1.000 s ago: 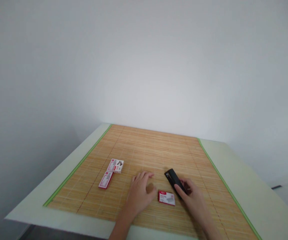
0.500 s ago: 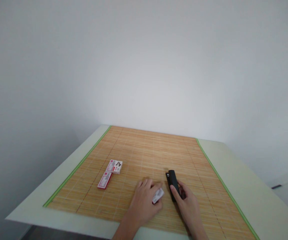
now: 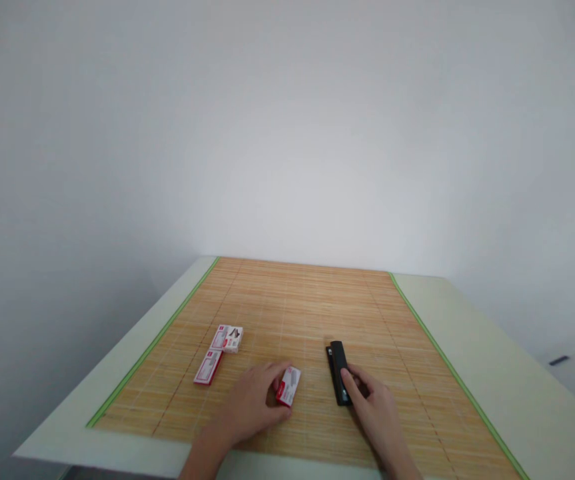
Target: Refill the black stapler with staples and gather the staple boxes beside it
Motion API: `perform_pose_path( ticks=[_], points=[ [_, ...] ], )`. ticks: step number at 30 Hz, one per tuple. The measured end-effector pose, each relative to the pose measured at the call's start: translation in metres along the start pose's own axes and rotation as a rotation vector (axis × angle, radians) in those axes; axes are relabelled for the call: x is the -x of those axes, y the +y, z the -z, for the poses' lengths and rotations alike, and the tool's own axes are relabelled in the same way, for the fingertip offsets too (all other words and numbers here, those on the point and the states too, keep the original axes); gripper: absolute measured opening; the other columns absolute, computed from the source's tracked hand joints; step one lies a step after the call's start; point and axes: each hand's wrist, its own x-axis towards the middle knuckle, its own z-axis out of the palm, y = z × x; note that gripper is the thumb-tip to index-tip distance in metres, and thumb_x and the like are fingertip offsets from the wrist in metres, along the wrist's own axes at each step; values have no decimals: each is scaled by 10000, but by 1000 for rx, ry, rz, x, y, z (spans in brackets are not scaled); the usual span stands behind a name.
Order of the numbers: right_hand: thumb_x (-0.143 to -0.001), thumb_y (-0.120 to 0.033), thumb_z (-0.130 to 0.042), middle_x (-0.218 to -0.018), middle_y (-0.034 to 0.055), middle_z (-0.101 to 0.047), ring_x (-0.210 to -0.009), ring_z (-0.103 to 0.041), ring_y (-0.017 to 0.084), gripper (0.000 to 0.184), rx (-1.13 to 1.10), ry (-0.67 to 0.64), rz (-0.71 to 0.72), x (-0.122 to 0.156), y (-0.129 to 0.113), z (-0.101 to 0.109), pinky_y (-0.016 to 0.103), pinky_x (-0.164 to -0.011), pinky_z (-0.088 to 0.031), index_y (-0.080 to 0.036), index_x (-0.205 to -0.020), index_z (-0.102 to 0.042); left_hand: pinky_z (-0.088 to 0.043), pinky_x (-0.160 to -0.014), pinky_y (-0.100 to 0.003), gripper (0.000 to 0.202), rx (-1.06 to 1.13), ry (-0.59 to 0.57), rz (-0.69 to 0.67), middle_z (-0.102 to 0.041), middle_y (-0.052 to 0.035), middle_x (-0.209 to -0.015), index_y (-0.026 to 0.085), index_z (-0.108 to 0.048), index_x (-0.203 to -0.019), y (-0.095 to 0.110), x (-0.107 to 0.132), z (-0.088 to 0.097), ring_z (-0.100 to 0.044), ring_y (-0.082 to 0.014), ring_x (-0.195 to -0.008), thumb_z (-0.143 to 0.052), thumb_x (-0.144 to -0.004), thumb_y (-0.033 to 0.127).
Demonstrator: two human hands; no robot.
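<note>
left grip (image 3: 250, 407) pinching red staple box (image 3: 288, 386), right grip (image 3: 373, 411) touching black stapler (image 3: 338, 373), closure unclear

Print on staple box (image 3: 288, 387) too small to read; left hand (image 3: 252, 408) covers its near edge. Right hand (image 3: 374, 415) hides near end of black stapler (image 3: 338, 368), grip unclear. Both forearms cut by bottom edge.

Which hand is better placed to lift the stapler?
Right, probably: the right hand touches the stapler at its near end, while the left hand holds a box.
</note>
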Motion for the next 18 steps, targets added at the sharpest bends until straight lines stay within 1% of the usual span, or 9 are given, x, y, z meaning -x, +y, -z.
perform_pose_path(
  ticks=[2, 3, 6, 9, 11, 15, 18],
  points=[
    [-944, -683, -543, -700, 33, -713, -649, -656, 223, 581, 5, -29, 6, 2, -4, -3, 315, -614, -461, -190, -1119, -796, -456, -960, -407, 695, 4, 23, 15, -696, -33, -1227, 340, -614, -1358, 9, -5, -3, -638, -294, -1091, -829, -697, 349],
    [-938, -685, -549, -684, 29, -709, -634, -655, 221, 589, 2, -41, 3, 4, -6, -5, 312, -604, -461, -188, -1138, -792, -454, -947, -404, 653, -1, 49, 17, -695, -37, -1203, 323, -638, -1306, 14, -7, -8, -634, -295, -1080, -841, -687, 367],
    [-925, -707, -551, -646, 27, -699, -604, -653, 223, 643, -25, -69, -13, 10, -10, -11, 310, -587, -475, -173, -1211, -769, -430, -969, -416, 618, -29, 120, 6, -658, -52, -1239, 306, -660, -1214, 25, -13, -26, -595, -317, -1136, -880, -653, 445],
    [-913, -737, -542, -629, 38, -696, -605, -650, 227, 689, -50, -79, 5, 16, -15, -14, 318, -612, -505, -165, -1222, -769, -402, -1014, -431, 657, -19, 129, -41, -621, -54, -1313, 324, -643, -1239, 32, -16, -41, -554, -330, -1210, -893, -649, 465],
    [-906, -750, -536, -640, 48, -701, -617, -650, 229, 691, -54, -85, 36, 18, -18, -13, 322, -629, -518, -172, -1192, -785, -385, -1035, -432, 674, -3, 120, -73, -617, -42, -1337, 336, -630, -1263, 35, -19, -46, -537, -327, -1239, -898, -653, 440],
    [-916, -738, -527, -684, 58, -715, -645, -653, 228, 647, -46, -107, 83, 19, -21, -9, 314, -632, -518, -193, -1120, -810, -380, -1034, -434, 673, 14, 79, -95, -623, -37, -1343, 345, -625, -1296, 37, -23, -45, -534, -326, -1241, -881, -678, 423],
    [-931, -716, -524, -682, 53, -710, -640, -646, 223, 629, -39, -128, 87, 19, -21, -9, 309, -631, -508, -188, -1127, -806, -383, -1036, -434, 674, 13, 52, -116, -618, -43, -1344, 344, -625, -1318, 38, -25, -44, -528, -329, -1242, -864, -692, 421]
  ],
)
